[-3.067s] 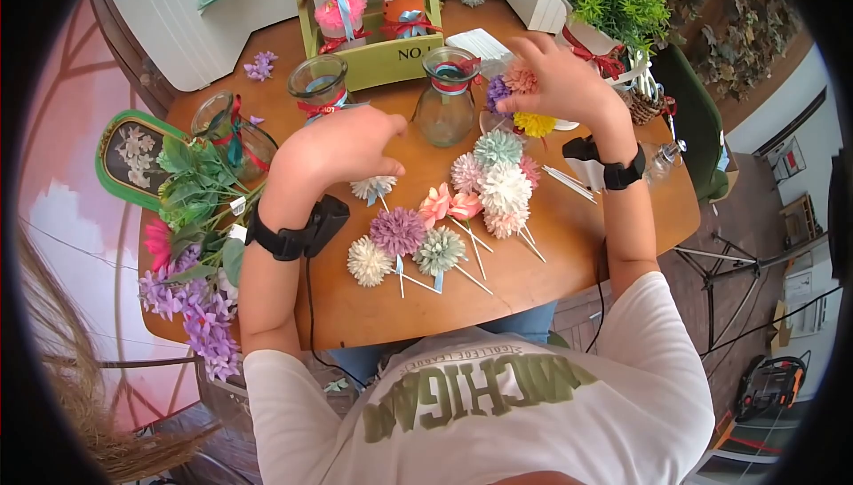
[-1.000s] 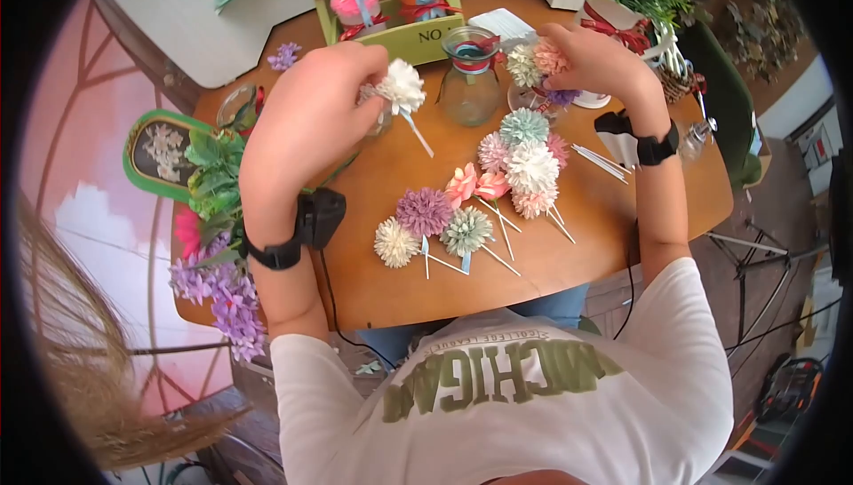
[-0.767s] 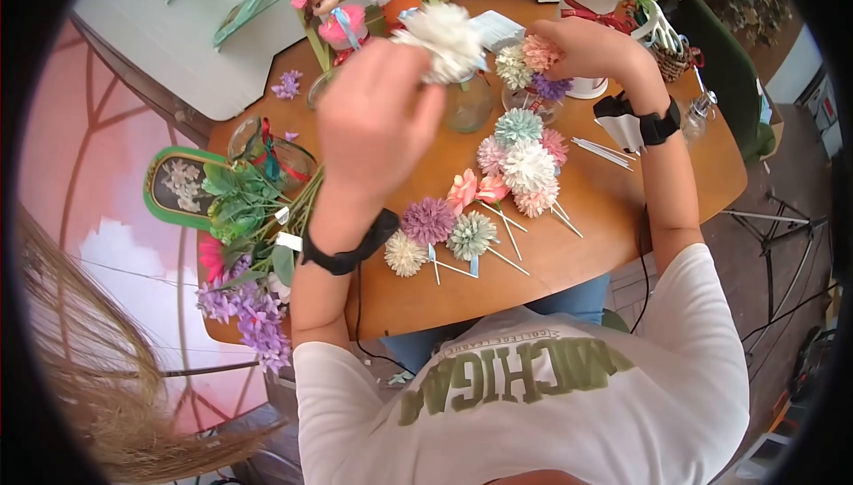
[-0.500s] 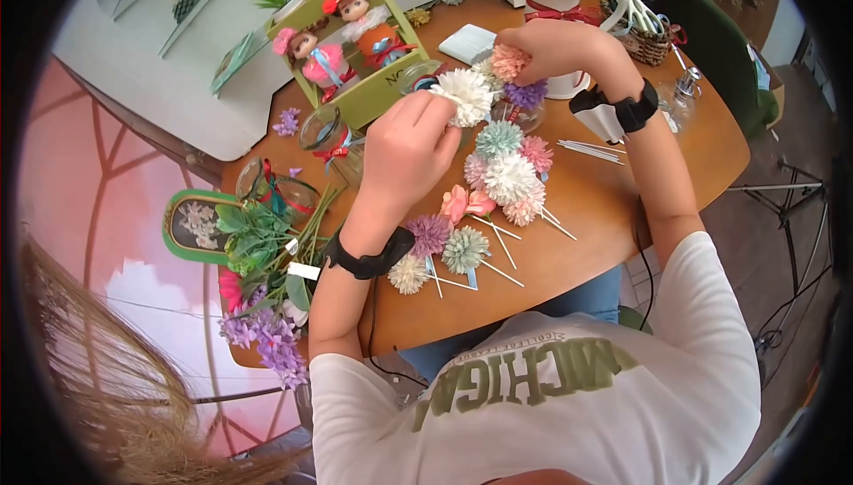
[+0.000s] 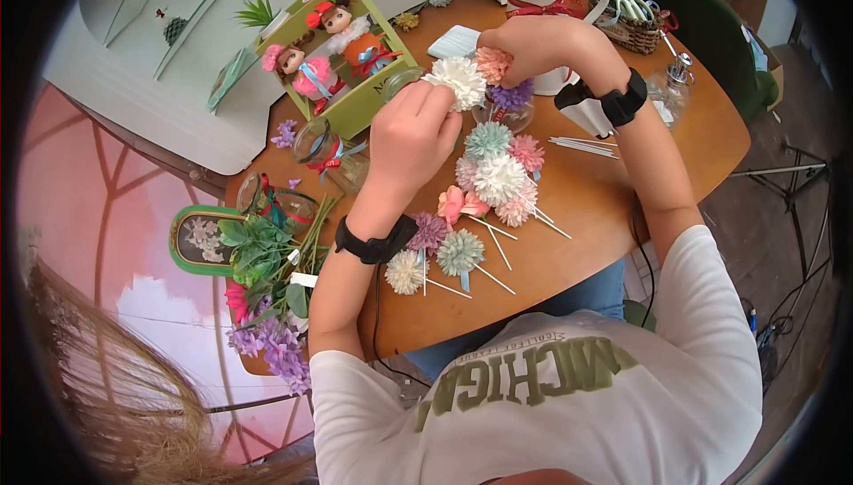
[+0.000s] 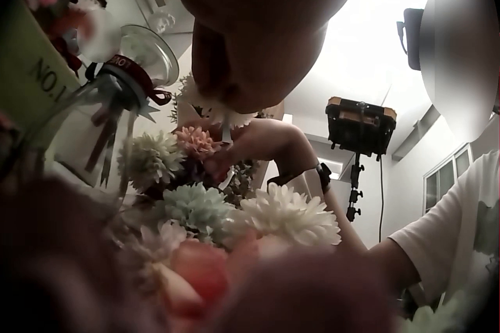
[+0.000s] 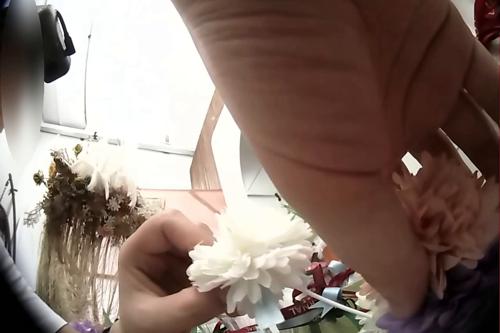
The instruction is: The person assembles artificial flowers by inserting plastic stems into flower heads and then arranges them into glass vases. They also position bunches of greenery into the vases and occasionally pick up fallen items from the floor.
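Note:
My left hand (image 5: 409, 134) pinches a white pompom flower (image 5: 458, 83) just below its bloom. A pale blue ribbon and a thin white stem show under it in the right wrist view. Level with it, my right hand (image 5: 551, 45) holds a peach pompom flower (image 5: 493, 65) between thumb and fingers. The peach bloom stands with a purple flower (image 5: 511, 97) and a cream one (image 6: 152, 161) at a small glass vase (image 5: 518, 121). In the head view the white bloom lies right against the peach one. The peach flower's stem is hidden.
Loose pompom flowers (image 5: 502, 178) on sticks lie before my hands. Glass vases with ribbons, one at the left (image 5: 351, 161), stand near a green doll box (image 5: 355, 99). White sticks (image 5: 582, 147) and a glass bottle (image 5: 671, 94) are at right; leafy purple flowers (image 5: 280, 343) hang over the left edge.
My left hand has picked up the white flower from the table and carried it right, up to the peach flower. My right hand has closed on the peach flower. The head view has turned.

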The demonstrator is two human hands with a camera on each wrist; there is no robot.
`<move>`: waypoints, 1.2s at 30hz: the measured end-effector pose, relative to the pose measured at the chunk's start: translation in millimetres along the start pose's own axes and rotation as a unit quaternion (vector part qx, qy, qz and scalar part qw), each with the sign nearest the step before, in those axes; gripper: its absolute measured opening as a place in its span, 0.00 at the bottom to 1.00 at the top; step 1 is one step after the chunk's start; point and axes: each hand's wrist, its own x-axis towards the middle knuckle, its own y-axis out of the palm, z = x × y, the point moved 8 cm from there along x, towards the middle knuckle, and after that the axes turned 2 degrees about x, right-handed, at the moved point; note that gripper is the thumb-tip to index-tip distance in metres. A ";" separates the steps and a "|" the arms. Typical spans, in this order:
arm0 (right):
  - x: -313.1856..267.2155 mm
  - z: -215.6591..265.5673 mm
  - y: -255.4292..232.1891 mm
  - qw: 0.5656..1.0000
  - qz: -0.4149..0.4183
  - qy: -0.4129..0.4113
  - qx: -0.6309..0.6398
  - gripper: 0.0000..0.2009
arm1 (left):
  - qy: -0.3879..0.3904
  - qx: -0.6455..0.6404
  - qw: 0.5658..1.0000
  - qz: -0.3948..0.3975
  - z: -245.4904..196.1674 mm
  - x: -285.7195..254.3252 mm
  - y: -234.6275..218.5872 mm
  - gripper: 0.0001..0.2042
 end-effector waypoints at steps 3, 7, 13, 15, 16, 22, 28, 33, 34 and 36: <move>-0.4 -1.4 -1.3 1.000 0.005 0.004 -0.004 0.29 | -0.005 -0.002 1.000 -0.018 4.0 -5.0 -2.9 0.09; 2.9 -5.3 1.3 1.000 0.014 -0.007 -0.004 0.29 | -0.029 -0.026 0.998 -0.044 8.9 -6.9 -8.4 0.09; 7.8 -6.6 4.3 1.000 0.007 -0.023 -0.006 0.29 | -0.042 -0.047 0.998 -0.028 9.9 -12.8 -3.8 0.09; 8.7 -6.6 4.9 1.000 0.009 -0.018 -0.011 0.29 | -0.054 -0.054 0.997 0.005 12.6 -14.4 3.8 0.08; 8.7 -6.8 5.0 1.000 0.009 -0.011 -0.012 0.29 | -0.057 -0.054 0.997 0.002 14.6 -15.7 5.3 0.08; 5.9 2.1 4.8 1.000 0.017 -0.015 0.018 0.30 | -0.043 -0.062 0.996 0.038 12.0 -17.4 15.9 0.07; -0.8 10.4 2.9 0.999 0.026 -0.032 0.036 0.33 | -0.069 -0.034 0.988 0.137 9.5 -29.3 32.0 0.14; -3.3 18.7 3.4 0.998 0.047 -0.032 0.020 0.36 | -0.136 -0.043 0.948 0.286 16.1 -40.5 49.5 0.25; -3.9 19.7 4.2 0.998 0.054 -0.030 0.018 0.37 | -0.136 -0.043 0.948 0.285 16.8 -41.1 49.7 0.25; -4.5 16.5 1.4 0.998 0.041 -0.031 0.046 0.37 | -0.143 -0.066 0.945 0.286 18.2 -41.4 50.2 0.27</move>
